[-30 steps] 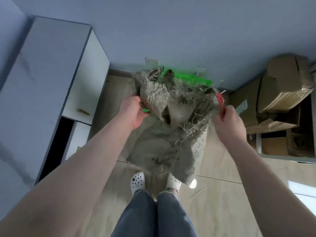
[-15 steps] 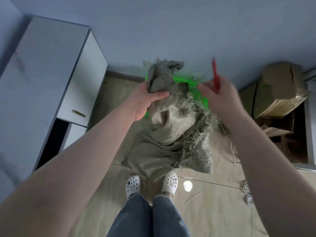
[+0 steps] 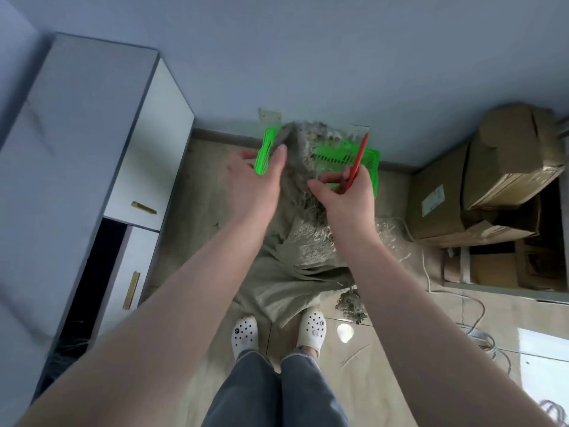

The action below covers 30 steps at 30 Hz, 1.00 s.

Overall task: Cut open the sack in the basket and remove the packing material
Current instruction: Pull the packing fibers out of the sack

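A tall white cabinet (image 3: 92,155) fills the left side of the frame, its brass-coloured handles facing right. A stack of cardboard boxes (image 3: 486,177) sits at the right edge against the blue wall. Across the centre of the tiled floor (image 3: 431,349), the grey sack (image 3: 289,282) is spread from just above the person's white clogs (image 3: 244,334) up toward the green basket (image 3: 363,158), which stands by the wall in the upper centre. One end of the sack, frayed and blurred, reaches up over the basket's left part; whether it lies inside the basket or only in front of it cannot be told. Pale shredded packing material (image 3: 311,238) shows on the sack at centre frame, with more strands loose on the floor to the right near a white cable (image 3: 426,272), and a small grey clump (image 3: 351,303) lies just right of the right clog.

The left hand (image 3: 258,180) reaches toward the sack's upper end with fingers straight and relaxed, gripping nothing; whether it touches the cloth cannot be told. The right hand (image 3: 345,192) is curled around a thin red cutter (image 3: 358,158), which points up and slightly right over the basket, and its lower fingers lie against the frayed sack.
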Tool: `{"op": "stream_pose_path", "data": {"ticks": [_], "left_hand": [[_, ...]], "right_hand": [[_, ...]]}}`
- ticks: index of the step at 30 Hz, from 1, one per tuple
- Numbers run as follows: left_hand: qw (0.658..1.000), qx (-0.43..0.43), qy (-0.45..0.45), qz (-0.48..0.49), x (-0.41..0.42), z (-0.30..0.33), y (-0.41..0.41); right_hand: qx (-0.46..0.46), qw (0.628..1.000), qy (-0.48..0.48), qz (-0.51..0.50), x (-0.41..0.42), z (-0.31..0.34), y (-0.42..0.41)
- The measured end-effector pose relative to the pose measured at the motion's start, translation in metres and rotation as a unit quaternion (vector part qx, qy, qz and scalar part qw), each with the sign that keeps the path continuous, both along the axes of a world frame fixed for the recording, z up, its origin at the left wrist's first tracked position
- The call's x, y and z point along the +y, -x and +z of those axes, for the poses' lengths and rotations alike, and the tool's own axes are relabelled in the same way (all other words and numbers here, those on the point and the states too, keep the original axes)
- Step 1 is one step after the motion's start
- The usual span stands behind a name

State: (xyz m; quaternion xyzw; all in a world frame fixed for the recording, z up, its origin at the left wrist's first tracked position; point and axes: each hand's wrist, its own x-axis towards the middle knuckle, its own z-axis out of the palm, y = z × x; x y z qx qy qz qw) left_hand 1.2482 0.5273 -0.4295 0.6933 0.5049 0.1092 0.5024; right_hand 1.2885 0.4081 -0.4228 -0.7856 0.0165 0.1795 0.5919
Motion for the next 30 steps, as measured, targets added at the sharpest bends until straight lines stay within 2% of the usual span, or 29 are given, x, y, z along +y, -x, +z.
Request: {"op": "stream_pose_path", "data": {"ticks": [2, 5, 9, 13, 18, 21, 23, 26, 27, 28, 30], "left_hand": [[0.995, -0.049, 0.085, -0.025, -0.008, 0.007, -0.002], [0.982, -0.093, 0.16, -0.035, -0.008, 0.009, -0.005], [0.943, -0.159, 0.291, -0.004, 0.001, 0.004, -0.003], [0.93, -0.154, 0.331, -0.043, -0.003, 0.007, 0.0], [0.905, -0.161, 0.392, 0.041, 0.0, 0.013, -0.001], [0.887, -0.145, 0.435, 0.043, -0.004, 0.018, -0.001], [0.869, -0.168, 0.465, 0.019, -0.002, 0.023, 0.002], [0.839, -0.232, 0.484, -0.088, 0.007, 0.027, 0.008], [0.851, -0.222, 0.46, -0.12, 0.008, 0.027, 0.009], [0.884, -0.189, 0.402, -0.147, 0.009, 0.025, 0.008], [0.948, -0.103, 0.236, -0.185, 0.004, 0.025, 0.006]], "right_hand": [[-0.035, 0.999, 0.02, 0.024, 0.005, 0.001, 0.009], [-0.021, 0.997, 0.0, 0.069, 0.005, 0.002, 0.018], [-0.054, 0.994, 0.091, -0.001, -0.007, 0.007, 0.001], [-0.028, 0.995, 0.089, 0.04, -0.003, 0.014, -0.016], [-0.037, 0.998, 0.035, -0.022, -0.003, 0.016, -0.028], [-0.022, 0.999, 0.026, -0.017, -0.001, 0.018, -0.029], [-0.03, 0.998, 0.045, 0.007, 0.0, 0.017, -0.029], [-0.032, 0.996, 0.074, 0.024, 0.0, 0.016, -0.03], [-0.028, 0.996, 0.079, 0.021, 0.001, 0.017, -0.03], [-0.018, 0.997, 0.073, 0.018, 0.001, 0.017, -0.03], [0.021, 0.999, 0.04, 0.019, 0.002, 0.018, -0.027]]}}
